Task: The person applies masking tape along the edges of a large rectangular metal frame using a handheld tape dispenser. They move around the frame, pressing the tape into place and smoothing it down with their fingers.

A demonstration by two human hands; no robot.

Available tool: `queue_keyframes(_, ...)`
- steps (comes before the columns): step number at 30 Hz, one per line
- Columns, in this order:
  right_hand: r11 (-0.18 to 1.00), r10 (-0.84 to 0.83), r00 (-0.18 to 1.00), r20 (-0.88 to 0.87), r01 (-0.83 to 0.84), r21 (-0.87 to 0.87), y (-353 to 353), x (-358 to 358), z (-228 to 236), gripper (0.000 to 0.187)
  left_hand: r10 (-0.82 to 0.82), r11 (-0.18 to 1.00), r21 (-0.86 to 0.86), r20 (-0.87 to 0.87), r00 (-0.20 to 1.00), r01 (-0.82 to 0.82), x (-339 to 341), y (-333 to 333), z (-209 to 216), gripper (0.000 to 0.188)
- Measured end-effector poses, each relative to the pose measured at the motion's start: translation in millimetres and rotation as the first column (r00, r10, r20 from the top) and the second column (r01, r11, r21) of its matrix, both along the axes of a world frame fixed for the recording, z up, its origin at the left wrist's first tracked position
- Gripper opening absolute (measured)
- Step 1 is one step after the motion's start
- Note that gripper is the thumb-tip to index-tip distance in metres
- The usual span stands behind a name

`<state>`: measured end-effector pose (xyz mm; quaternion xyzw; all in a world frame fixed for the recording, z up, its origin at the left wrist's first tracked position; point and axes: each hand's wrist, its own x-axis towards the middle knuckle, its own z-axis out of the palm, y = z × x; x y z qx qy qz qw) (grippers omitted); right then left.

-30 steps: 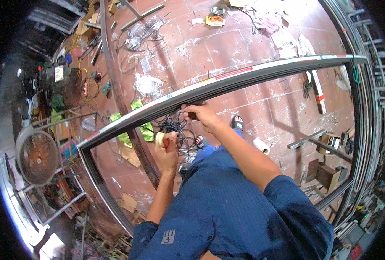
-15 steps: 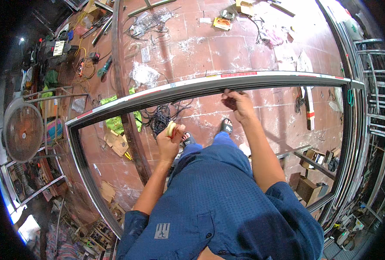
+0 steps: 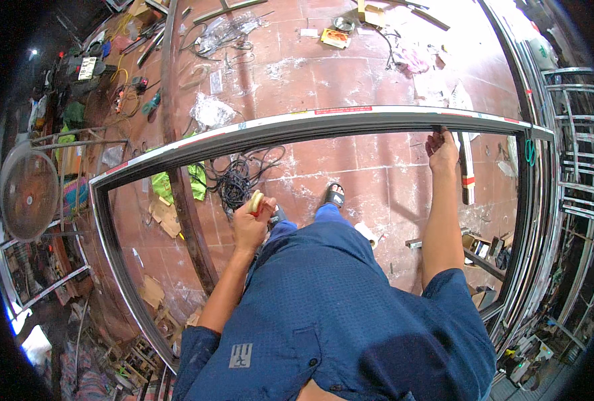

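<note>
- Seen from above, a person in a dark blue shirt (image 3: pixel 350 301) and blue trousers stands on a reddish tiled floor (image 3: pixel 297 80), both arms stretched forward.
- A large dark metal frame (image 3: pixel 323 120) surrounds the arms in this view; its long far bar bows across the middle, just in front of the person, with a white strip marked in red along its top.
- The left hand (image 3: pixel 249 226) is near the body, on the near side of that bar and well apart from it, its fingers closed around a small cream-coloured roll (image 3: pixel 255 202).
- The right hand (image 3: pixel 443 155) reaches up to the right part of the far bar. Its fingers are bent and the tips meet the bar's near edge; I cannot tell whether they pinch anything, as that spot is small and dark.
- Beyond the left hand, a tangle of black cable (image 3: pixel 233 184) lies on the floor beside bright yellow-green material (image 3: pixel 196 182).
- A white roll (image 3: pixel 365 234) lies near the person's legs, and a dark sandal (image 3: pixel 334 194) shows on one foot.
- A teal loop (image 3: pixel 530 152) hangs at the frame's right corner.
- At far left stands a round fan (image 3: pixel 30 194).
</note>
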<state>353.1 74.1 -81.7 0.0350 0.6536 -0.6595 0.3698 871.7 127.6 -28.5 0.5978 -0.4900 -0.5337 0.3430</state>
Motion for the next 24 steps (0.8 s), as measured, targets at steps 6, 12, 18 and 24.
queue_keyframes(6, 0.994, -0.044, 0.976, -0.212, 0.022, -0.103, -15, 90, -40, 0.029, 0.008, 0.996, 0.087, -0.002, 1.000, -0.007, 0, 16, -11, 0.026)
queue_keyframes(12, 0.937, 0.333, 0.939, -0.089, -0.340, -0.081, -24, 286, -2, 0.034, 0.021, 0.995, 0.097, 0.000, 1.000, -0.021, 21, 28, -17, 0.028)
queue_keyframes(18, 0.893, 0.430, 0.896, 0.110, -0.404, -0.198, -35, 358, 0, 0.025, 0.020, 0.997, 0.070, -0.059, 0.998, -0.015, 51, 25, -23, 0.027)
queue_keyframes(24, 0.819, 0.570, 0.813, 0.118, -0.552, -0.159, -39, 354, 12, 0.013, -0.061, 0.996, 0.064, 0.012, 0.998, 0.061, 80, 25, -37, 0.027)
